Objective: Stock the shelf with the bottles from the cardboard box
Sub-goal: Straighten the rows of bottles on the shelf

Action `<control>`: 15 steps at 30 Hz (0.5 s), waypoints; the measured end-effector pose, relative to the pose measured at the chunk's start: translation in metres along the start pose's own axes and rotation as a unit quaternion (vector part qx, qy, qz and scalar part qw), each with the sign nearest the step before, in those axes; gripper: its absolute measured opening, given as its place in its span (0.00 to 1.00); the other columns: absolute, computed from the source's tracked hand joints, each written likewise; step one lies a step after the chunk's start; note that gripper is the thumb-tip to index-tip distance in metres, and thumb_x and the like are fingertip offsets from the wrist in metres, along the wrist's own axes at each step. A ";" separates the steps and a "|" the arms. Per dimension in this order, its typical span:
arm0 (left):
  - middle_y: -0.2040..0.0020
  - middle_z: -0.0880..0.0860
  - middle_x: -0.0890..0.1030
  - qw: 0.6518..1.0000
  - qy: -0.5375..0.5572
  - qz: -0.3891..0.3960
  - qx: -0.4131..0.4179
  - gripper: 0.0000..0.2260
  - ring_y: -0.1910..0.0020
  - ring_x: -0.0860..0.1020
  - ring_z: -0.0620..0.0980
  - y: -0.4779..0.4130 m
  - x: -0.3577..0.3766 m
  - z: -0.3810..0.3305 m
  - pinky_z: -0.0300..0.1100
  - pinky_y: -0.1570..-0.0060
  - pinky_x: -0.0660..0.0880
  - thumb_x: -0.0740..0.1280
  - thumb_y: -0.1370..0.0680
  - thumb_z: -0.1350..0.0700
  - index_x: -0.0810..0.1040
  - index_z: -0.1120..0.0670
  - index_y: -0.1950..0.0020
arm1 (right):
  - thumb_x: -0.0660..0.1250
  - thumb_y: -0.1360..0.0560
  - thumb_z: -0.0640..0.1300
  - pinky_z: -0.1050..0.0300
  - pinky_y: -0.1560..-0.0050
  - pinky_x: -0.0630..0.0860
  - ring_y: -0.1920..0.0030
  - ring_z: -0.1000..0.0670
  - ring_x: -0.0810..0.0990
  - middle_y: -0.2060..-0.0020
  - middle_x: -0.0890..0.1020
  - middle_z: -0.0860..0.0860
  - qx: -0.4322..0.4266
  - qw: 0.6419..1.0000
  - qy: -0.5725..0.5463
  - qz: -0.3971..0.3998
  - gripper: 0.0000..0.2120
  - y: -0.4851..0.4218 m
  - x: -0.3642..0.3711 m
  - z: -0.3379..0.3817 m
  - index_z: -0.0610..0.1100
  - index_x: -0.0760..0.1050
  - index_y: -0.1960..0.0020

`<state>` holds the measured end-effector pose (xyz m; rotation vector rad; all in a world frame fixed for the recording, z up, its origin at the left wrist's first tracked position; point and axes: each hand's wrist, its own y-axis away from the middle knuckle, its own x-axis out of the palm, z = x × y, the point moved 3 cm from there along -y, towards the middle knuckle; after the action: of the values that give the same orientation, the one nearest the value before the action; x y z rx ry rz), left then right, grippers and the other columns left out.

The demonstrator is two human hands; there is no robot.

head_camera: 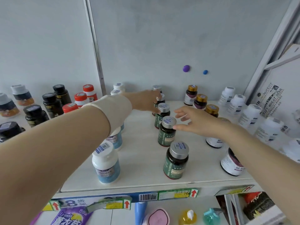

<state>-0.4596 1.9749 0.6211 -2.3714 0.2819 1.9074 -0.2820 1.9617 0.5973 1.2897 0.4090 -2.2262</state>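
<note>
My left hand [146, 101] reaches toward the shelf's [142, 159] back edge, fingers curled around a green bottle [159, 99] in the row running front to back mid-shelf. My right hand [193, 121] hovers spread wide, empty, thumb touching another bottle's cap [169, 121].

Both hands reach over the shelf [142, 159]: left hand [146, 101] grips a green-labelled bottle [158, 101], right hand [193, 121] spread.
</note>
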 end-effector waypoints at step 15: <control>0.48 0.50 0.73 0.987 0.158 -0.004 -0.014 0.17 0.54 0.74 0.48 -0.030 0.032 0.002 0.34 0.60 0.71 0.68 0.24 0.51 0.69 0.55 0.39 | 0.74 0.32 0.50 0.71 0.58 0.68 0.49 0.56 0.76 0.49 0.76 0.58 0.043 0.977 -0.198 -0.064 0.21 -0.001 0.042 -0.016 0.54 0.69 0.44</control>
<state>-0.4495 2.0015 0.5884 -2.6849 0.2668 1.5350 -0.2887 1.9585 0.5532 0.8447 0.2508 -2.5598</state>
